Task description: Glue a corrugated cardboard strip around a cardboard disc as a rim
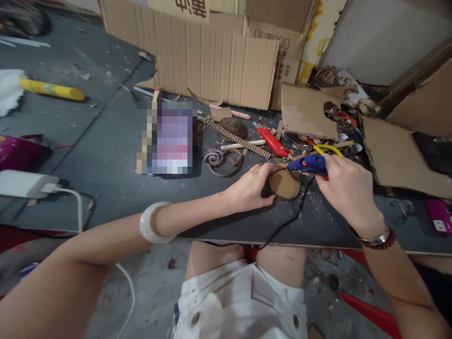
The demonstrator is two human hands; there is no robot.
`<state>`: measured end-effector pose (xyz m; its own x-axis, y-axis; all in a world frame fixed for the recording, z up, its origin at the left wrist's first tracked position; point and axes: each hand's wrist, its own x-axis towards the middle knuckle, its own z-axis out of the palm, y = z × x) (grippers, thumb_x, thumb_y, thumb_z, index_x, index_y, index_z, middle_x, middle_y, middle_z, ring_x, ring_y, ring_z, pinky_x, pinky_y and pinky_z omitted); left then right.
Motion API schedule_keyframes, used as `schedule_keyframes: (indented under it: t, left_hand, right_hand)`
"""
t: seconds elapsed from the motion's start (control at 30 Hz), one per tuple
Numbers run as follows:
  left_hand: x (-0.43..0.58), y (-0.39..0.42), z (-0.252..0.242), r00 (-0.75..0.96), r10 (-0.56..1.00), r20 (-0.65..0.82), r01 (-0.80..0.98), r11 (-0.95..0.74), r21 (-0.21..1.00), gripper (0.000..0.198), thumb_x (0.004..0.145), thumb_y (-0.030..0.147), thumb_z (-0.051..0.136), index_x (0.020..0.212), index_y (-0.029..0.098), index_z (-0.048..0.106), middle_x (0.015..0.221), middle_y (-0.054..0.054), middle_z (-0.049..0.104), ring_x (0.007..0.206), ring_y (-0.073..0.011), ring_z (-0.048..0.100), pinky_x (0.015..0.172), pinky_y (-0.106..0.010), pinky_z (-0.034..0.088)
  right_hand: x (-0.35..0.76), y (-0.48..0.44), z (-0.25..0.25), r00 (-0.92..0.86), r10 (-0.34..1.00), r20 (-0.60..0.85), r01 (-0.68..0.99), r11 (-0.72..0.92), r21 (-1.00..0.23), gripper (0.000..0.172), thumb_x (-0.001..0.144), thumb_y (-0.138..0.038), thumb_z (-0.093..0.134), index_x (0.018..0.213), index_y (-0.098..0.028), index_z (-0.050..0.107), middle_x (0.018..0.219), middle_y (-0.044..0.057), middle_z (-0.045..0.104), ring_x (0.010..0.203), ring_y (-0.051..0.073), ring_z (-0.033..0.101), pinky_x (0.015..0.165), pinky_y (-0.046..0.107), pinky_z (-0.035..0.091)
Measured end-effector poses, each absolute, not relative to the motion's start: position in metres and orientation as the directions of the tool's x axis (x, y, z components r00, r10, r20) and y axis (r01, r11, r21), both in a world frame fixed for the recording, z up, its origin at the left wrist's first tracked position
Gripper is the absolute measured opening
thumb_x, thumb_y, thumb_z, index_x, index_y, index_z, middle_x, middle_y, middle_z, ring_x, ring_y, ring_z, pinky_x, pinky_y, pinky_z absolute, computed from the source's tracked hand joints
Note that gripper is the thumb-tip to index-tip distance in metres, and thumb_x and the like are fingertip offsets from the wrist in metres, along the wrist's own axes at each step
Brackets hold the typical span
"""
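At the near edge of the workbench (106, 188), my left hand (249, 187) pinches a round corrugated-cardboard disc (283, 184) by its rim, while my right hand (348, 193) closes around a blue hot-glue gun (306, 165) just above it.

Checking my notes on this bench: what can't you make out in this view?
From the head view:
Pixelated rectangle: contents blurred out.
Hot glue gun: handle hidden by the right hand.
Cardboard disc: left edge hidden by the left hand.
Carton: print cut off by the top edge.
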<state>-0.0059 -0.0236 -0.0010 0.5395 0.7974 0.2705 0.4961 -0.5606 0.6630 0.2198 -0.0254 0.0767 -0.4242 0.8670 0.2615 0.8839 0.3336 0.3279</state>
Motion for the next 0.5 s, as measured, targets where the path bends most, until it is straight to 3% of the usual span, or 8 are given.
schedule_keyframes:
  t: [0.1, 0.27, 0.5]
  left_hand:
    - [-0.006, -0.024, -0.001, 0.539, 0.796, 0.276, 0.492, -0.564, 0.663, 0.055, 0.07, 0.021, 0.066, 0.117, 0.016, 0.038, 0.114, -0.013, 0.058, 0.099, -0.0241, 0.061, 0.091, -0.043, 0.052]
    - [-0.006, -0.022, -0.002, 0.541, 0.79, 0.289, 0.48, -0.572, 0.665, 0.054, 0.07, 0.021, 0.066, 0.116, 0.013, 0.039, 0.113, -0.015, 0.058, 0.097, -0.0243, 0.06, 0.089, -0.043, 0.052]
    - [-0.007, -0.022, -0.003, 0.542, 0.793, 0.277, 0.478, -0.563, 0.674, 0.053, 0.071, 0.022, 0.066, 0.116, 0.015, 0.039, 0.11, -0.013, 0.058, 0.097, -0.0237, 0.06, 0.089, -0.043, 0.052]
  right_hand:
    - [0.225, -0.026, 0.07, -0.379, 0.88, 0.285, 0.914, 0.309, 0.261, 0.024, 0.081, -0.018, 0.056, 0.104, -0.014, 0.06, 0.089, 0.01, 0.07, 0.079, 0.025, 0.066, 0.062, 0.032, 0.044]
    - [0.231, -0.03, 0.071, -0.316, 0.927, 0.201, 0.944, 0.286, 0.165, 0.025, 0.084, -0.022, 0.051, 0.105, -0.014, 0.062, 0.091, 0.011, 0.071, 0.079, 0.026, 0.067, 0.06, 0.032, 0.045]
    - [0.234, -0.032, 0.075, -0.278, 0.942, 0.187, 0.958, 0.257, 0.13, 0.028, 0.083, -0.022, 0.051, 0.107, -0.014, 0.063, 0.092, 0.013, 0.072, 0.076, 0.027, 0.068, 0.058, 0.032, 0.044]
